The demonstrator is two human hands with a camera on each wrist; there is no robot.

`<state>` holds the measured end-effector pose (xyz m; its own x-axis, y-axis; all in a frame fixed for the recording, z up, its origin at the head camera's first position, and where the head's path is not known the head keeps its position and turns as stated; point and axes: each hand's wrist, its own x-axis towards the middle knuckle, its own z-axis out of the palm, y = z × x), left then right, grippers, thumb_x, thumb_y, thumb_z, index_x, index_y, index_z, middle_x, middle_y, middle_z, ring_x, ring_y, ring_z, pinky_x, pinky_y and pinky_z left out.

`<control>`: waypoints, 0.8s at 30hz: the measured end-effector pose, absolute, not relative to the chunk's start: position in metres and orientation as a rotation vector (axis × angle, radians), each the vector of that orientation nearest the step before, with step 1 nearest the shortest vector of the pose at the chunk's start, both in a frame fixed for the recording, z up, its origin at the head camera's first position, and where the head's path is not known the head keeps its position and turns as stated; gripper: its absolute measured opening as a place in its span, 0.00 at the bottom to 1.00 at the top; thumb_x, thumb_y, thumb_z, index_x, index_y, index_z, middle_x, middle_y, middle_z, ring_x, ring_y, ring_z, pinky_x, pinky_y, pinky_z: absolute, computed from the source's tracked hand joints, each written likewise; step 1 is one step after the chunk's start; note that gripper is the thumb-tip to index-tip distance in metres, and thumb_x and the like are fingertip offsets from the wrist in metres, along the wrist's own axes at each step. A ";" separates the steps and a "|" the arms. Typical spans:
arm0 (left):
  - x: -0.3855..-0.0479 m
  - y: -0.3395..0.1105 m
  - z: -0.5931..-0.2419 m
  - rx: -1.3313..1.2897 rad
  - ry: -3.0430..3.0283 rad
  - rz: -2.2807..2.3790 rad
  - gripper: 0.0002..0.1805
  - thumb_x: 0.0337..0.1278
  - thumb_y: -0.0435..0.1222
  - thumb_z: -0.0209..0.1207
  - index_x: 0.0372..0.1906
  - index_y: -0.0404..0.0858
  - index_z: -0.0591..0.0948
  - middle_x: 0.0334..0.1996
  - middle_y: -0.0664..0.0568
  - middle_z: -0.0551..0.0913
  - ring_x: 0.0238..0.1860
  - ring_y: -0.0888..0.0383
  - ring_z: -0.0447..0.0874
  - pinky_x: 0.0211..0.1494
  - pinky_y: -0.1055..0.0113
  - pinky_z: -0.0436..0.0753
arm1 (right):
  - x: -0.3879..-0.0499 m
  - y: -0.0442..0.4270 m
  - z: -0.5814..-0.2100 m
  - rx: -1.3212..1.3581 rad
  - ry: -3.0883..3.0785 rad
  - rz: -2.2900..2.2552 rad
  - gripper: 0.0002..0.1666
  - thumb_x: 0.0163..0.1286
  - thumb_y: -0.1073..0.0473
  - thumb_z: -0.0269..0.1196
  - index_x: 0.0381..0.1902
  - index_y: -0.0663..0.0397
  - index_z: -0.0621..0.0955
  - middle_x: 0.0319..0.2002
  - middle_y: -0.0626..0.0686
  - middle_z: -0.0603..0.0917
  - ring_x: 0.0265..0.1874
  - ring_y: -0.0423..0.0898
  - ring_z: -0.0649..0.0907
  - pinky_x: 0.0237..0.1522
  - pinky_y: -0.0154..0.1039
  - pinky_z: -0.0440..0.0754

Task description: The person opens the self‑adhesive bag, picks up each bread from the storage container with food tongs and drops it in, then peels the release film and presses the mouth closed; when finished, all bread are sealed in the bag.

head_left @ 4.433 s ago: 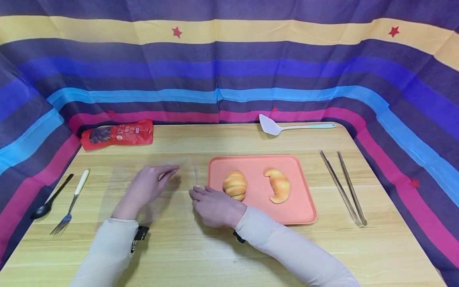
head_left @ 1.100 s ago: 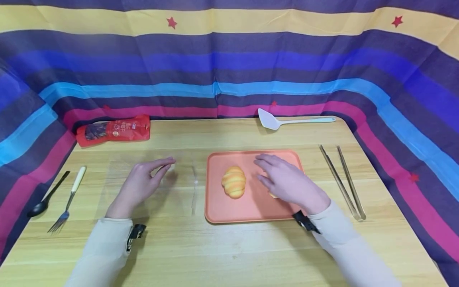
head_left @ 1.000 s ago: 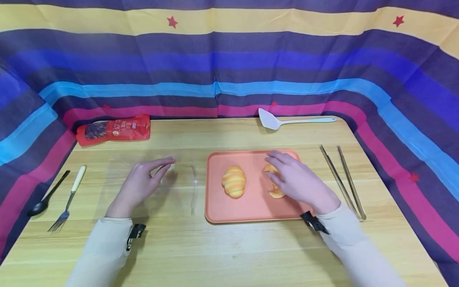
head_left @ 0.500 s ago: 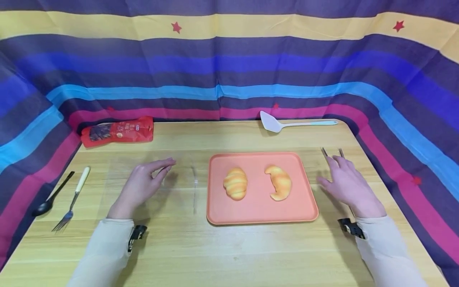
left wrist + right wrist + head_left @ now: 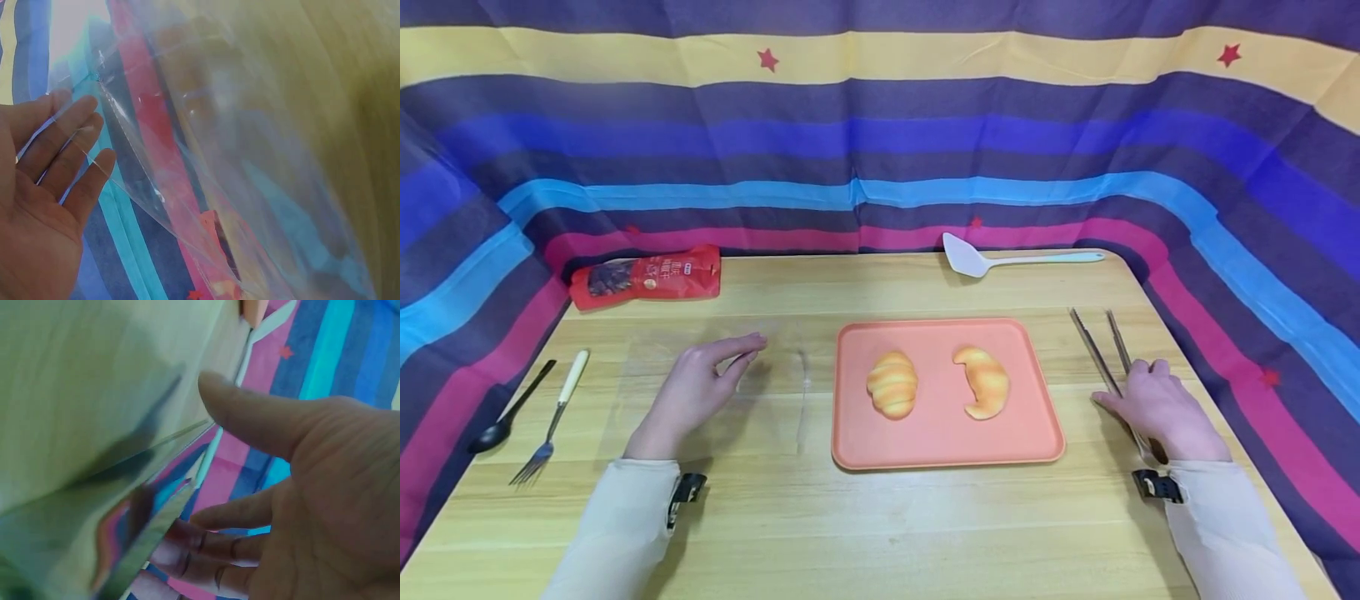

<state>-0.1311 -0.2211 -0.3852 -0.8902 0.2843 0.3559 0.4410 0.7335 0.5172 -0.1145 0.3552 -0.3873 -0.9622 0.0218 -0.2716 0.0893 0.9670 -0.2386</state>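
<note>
My left hand [image 5: 698, 390] pinches the edge of a clear plastic bag [image 5: 640, 367] between thumb and forefinger; the left wrist view shows the see-through film [image 5: 187, 112] spreading from the fingertips. On the right, my right hand [image 5: 1163, 410] reaches around metal tongs [image 5: 1097, 346] lying spread on the table. In the right wrist view the thumb stands apart from the tongs [image 5: 150, 550], and the fingers lie along their far side. Between the hands, a pink tray [image 5: 940, 446] carries a rounded striped bread roll [image 5: 892, 385] and a curved croissant [image 5: 985, 383].
A white spatula [image 5: 968, 257] with a pale green handle lies at the back edge. A red food pouch [image 5: 655, 277] is at the back left. A black spoon [image 5: 501, 427] and a white-handled fork [image 5: 561, 400] lie far left. Striped cloth [image 5: 850, 150] encloses the table.
My right hand has travelled from beside the bag, over the tray and croissant, to the tongs, lowering around them. The left hand keeps its pinch, nearly still. Bread and tray stay put.
</note>
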 end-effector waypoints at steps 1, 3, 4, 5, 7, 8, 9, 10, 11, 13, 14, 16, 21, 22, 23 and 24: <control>-0.131 -0.221 -0.386 -0.576 -2.680 -0.896 0.15 0.60 0.25 0.62 0.51 0.35 0.85 0.52 0.43 0.84 0.53 0.43 0.82 0.55 0.44 0.78 | -0.115 0.357 -0.388 0.086 2.840 -0.356 0.46 0.68 0.42 0.63 0.45 0.89 0.64 0.38 0.77 0.61 0.26 0.62 0.75 0.29 0.58 0.77; -0.131 -0.222 -0.386 -0.582 -2.678 -0.899 0.15 0.59 0.24 0.63 0.51 0.35 0.85 0.52 0.43 0.84 0.53 0.43 0.82 0.55 0.44 0.78 | -0.117 0.359 -0.391 0.090 2.825 -0.345 0.44 0.69 0.44 0.62 0.44 0.89 0.63 0.37 0.77 0.61 0.24 0.60 0.76 0.28 0.58 0.78; -0.131 -0.222 -0.387 -0.585 -2.677 -0.899 0.15 0.59 0.24 0.63 0.51 0.35 0.85 0.52 0.43 0.84 0.53 0.43 0.82 0.55 0.44 0.78 | -0.117 0.361 -0.392 0.090 2.821 -0.336 0.43 0.70 0.45 0.62 0.45 0.89 0.63 0.38 0.77 0.62 0.25 0.60 0.76 0.29 0.58 0.78; -0.131 -0.222 -0.387 -0.586 -2.678 -0.901 0.15 0.59 0.24 0.63 0.51 0.35 0.85 0.52 0.43 0.84 0.53 0.43 0.82 0.55 0.44 0.78 | -0.118 0.362 -0.393 0.089 2.815 -0.337 0.42 0.71 0.46 0.61 0.45 0.89 0.64 0.38 0.78 0.62 0.26 0.61 0.76 0.30 0.59 0.78; -0.131 -0.223 -0.387 -0.589 -2.677 -0.899 0.15 0.59 0.24 0.63 0.51 0.35 0.85 0.52 0.44 0.84 0.53 0.43 0.82 0.54 0.45 0.79 | -0.119 0.365 -0.393 0.088 2.816 -0.336 0.39 0.71 0.49 0.61 0.46 0.88 0.64 0.38 0.78 0.63 0.28 0.63 0.76 0.32 0.60 0.77; -0.131 -0.223 -0.387 -0.589 -2.677 -0.898 0.15 0.59 0.24 0.63 0.51 0.35 0.85 0.52 0.43 0.84 0.53 0.43 0.82 0.54 0.44 0.79 | -0.120 0.366 -0.394 0.089 2.815 -0.339 0.37 0.72 0.50 0.61 0.46 0.88 0.64 0.38 0.78 0.64 0.29 0.63 0.76 0.32 0.60 0.77; -0.131 -0.224 -0.387 -0.591 -2.676 -0.898 0.15 0.59 0.24 0.63 0.51 0.35 0.85 0.52 0.43 0.84 0.53 0.43 0.82 0.55 0.44 0.79 | -0.121 0.368 -0.393 0.082 2.815 -0.342 0.35 0.71 0.52 0.61 0.45 0.86 0.65 0.38 0.77 0.65 0.29 0.64 0.75 0.32 0.59 0.77; -0.131 -0.224 -0.388 -0.588 -2.677 -0.898 0.16 0.59 0.24 0.63 0.51 0.35 0.85 0.52 0.43 0.84 0.53 0.43 0.82 0.55 0.44 0.79 | -0.122 0.369 -0.392 0.073 2.816 -0.340 0.33 0.71 0.53 0.61 0.44 0.85 0.65 0.37 0.77 0.66 0.30 0.64 0.75 0.32 0.59 0.77; -0.131 -0.223 -0.388 -0.587 -2.676 -0.899 0.16 0.59 0.24 0.63 0.52 0.36 0.85 0.52 0.43 0.84 0.53 0.42 0.82 0.55 0.44 0.78 | -0.122 0.371 -0.390 0.063 2.811 -0.340 0.31 0.70 0.54 0.61 0.44 0.85 0.66 0.36 0.76 0.66 0.30 0.63 0.75 0.32 0.58 0.77; -0.131 -0.223 -0.389 -0.587 -2.677 -0.899 0.16 0.59 0.25 0.63 0.52 0.35 0.85 0.52 0.43 0.83 0.53 0.42 0.82 0.55 0.44 0.78 | -0.122 0.373 -0.387 0.044 2.806 -0.332 0.29 0.69 0.55 0.60 0.42 0.83 0.67 0.35 0.74 0.67 0.30 0.63 0.75 0.31 0.57 0.76; -0.132 -0.223 -0.389 -0.589 -2.679 -0.899 0.16 0.59 0.25 0.63 0.52 0.35 0.85 0.52 0.43 0.83 0.53 0.42 0.82 0.55 0.44 0.78 | -0.122 0.375 -0.386 0.037 2.803 -0.329 0.28 0.68 0.55 0.60 0.42 0.82 0.68 0.35 0.73 0.67 0.29 0.62 0.74 0.30 0.57 0.76; -0.133 -0.223 -0.389 -0.587 -2.684 -0.899 0.16 0.59 0.25 0.63 0.52 0.36 0.85 0.52 0.43 0.83 0.53 0.42 0.82 0.55 0.43 0.78 | -0.120 0.376 -0.383 0.026 2.793 -0.339 0.25 0.66 0.56 0.58 0.41 0.80 0.70 0.34 0.71 0.67 0.28 0.61 0.74 0.29 0.56 0.76; -0.132 -0.224 -0.389 -0.575 -2.704 -0.909 0.16 0.59 0.24 0.63 0.52 0.36 0.85 0.53 0.44 0.83 0.54 0.43 0.81 0.55 0.43 0.78 | -0.118 0.377 -0.377 0.036 2.833 -0.397 0.24 0.67 0.54 0.56 0.41 0.77 0.71 0.36 0.70 0.66 0.29 0.60 0.73 0.30 0.56 0.75; -0.132 -0.224 -0.389 -0.573 -2.707 -0.909 0.16 0.59 0.24 0.63 0.52 0.36 0.85 0.53 0.44 0.83 0.54 0.43 0.81 0.55 0.43 0.78 | -0.118 0.376 -0.376 0.032 2.861 -0.405 0.24 0.67 0.54 0.56 0.40 0.76 0.71 0.36 0.69 0.67 0.30 0.61 0.73 0.31 0.57 0.75; -0.131 -0.224 -0.389 -0.572 -2.709 -0.908 0.17 0.59 0.24 0.63 0.52 0.36 0.85 0.53 0.44 0.83 0.54 0.43 0.81 0.55 0.43 0.78 | -0.117 0.375 -0.376 0.029 2.890 -0.419 0.24 0.67 0.54 0.57 0.41 0.76 0.71 0.36 0.69 0.68 0.31 0.61 0.74 0.31 0.58 0.75; -0.131 -0.224 -0.389 -0.573 -2.708 -0.907 0.17 0.59 0.24 0.63 0.52 0.36 0.85 0.53 0.44 0.83 0.54 0.43 0.81 0.55 0.43 0.78 | -0.117 0.375 -0.375 0.019 2.919 -0.432 0.23 0.67 0.54 0.58 0.40 0.74 0.72 0.34 0.67 0.70 0.31 0.60 0.74 0.31 0.57 0.75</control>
<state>-0.1314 -0.2243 -0.3893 -0.8974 0.2905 0.3320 0.4318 0.7322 0.5266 -0.1167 0.3747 -0.3752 -0.9819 -0.0151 -0.1890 0.0403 0.9575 -0.2857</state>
